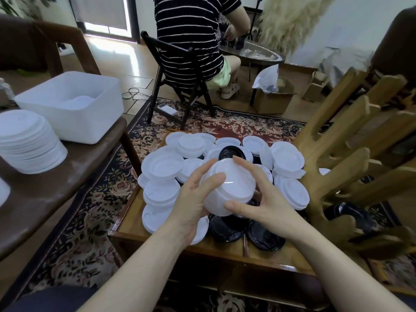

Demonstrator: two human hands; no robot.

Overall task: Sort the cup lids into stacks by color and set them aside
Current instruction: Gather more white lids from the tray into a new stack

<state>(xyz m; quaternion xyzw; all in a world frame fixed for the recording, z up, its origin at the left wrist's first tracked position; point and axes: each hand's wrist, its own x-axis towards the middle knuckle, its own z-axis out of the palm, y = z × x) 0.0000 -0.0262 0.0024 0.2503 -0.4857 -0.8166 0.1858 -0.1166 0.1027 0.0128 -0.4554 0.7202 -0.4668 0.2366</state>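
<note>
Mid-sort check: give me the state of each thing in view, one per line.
left hand: gripping the held lid stack
right hand: gripping the same stack
held white lid stack: lifted above the pile
lid pile: unsorted, white and black mixed
finished white stack: set aside on side table
white bin: open

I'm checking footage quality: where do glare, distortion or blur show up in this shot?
Head view: daylight from the doorway glares off the floor; wide-angle bending curves the bench and frame edges; a small highlight sits on the white lid stack held between both hands, left hand, right hand; centre stays sharp.
</note>
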